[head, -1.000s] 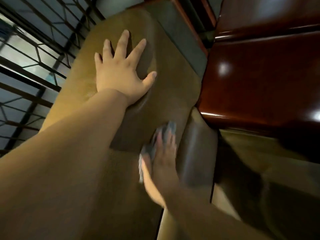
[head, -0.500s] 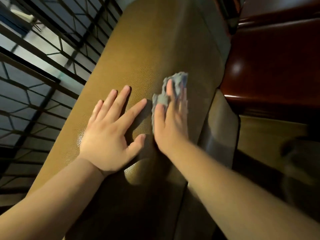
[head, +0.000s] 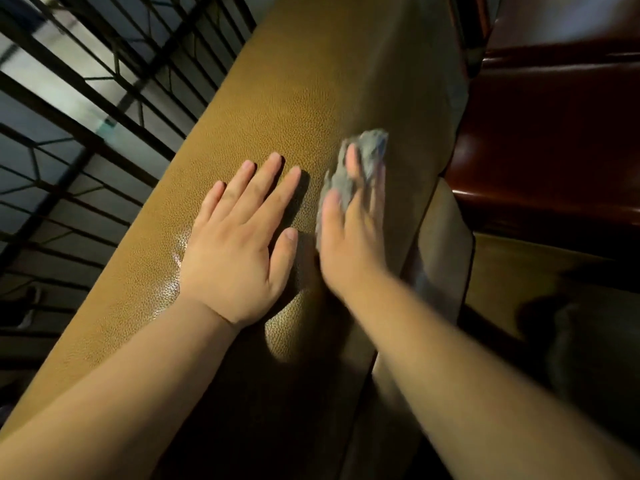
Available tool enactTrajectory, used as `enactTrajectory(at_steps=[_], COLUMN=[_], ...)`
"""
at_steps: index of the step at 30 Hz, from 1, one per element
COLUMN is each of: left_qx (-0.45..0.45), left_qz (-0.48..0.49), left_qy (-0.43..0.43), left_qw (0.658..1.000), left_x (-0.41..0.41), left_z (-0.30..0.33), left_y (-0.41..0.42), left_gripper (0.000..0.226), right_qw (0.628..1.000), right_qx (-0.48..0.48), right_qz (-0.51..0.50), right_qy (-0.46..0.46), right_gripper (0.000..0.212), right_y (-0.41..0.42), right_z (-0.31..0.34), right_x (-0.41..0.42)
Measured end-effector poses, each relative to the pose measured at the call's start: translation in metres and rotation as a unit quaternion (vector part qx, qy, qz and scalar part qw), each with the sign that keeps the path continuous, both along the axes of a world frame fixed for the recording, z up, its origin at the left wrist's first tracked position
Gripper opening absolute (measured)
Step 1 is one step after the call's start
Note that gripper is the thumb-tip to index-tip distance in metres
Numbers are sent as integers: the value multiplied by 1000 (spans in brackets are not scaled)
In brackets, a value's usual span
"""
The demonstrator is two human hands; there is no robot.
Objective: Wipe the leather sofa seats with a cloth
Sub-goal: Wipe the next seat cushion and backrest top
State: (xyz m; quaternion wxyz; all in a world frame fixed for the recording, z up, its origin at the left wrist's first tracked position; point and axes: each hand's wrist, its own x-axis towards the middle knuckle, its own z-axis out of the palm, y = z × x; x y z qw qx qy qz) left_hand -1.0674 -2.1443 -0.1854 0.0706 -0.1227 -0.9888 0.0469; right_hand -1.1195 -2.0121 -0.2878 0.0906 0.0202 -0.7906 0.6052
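We note open sofa (head: 311, 98) ahead; its edge falls right. Left hand (head: 239, 244) rests flat, fingers released. Right hand (head: 349, 237) presses the cloth (head: 367, 150), fingers straight.

Two bare forearms were seen entering from the bottom edge, with no sleeve, watch, bracelet or glove worn on either. The left hand (head: 239, 251) was shown sharply, its short, unpainted nails and knuckle creases being made out on the fingers (head: 263, 188). The right hand (head: 349, 237) was blurred, so that little beyond its outline and ringless fingers could be told.
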Motion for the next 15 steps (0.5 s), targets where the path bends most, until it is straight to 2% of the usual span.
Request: enactTrajectory(at_steps=[2,4,6,8,9,11,13,15], left_qx=[-5,-20,-38,-51,-55,-51,-46,-43], left_qz=[-4,-2,-3,-6,-7,-10,-19,-28], left_qy=[7,5,5,13,18,26,35,35], left_qw=[1000,1000,999,999,998,998,998,998], left_x=[0,-1,-2,-2,-2,-2,-3,-5], left_z=[-2,-2,-2,-2,-3,-5,-6,-6], left_y=[1,4,6,5,5,3,2,0], left_gripper=[66,69,72,73,73,73,73,74], right_qw=[997,986,967,962,973,995,992,988], right_qx=[26,97,159,163,139,84,42,45], right_qz=[51,103,125,140,124,54,-8,-29], right_qy=[54,88,158,170,134,3,-115,-143], right_gripper=[65,70,74,71,71,73,81,81], right_y=[-13,-13,-3,9,16,32,40,32], right_z=[-18,-42,-67,-77,-78,-84,-91,-93], right_x=[76,133,136,103,77,19,-20,-5])
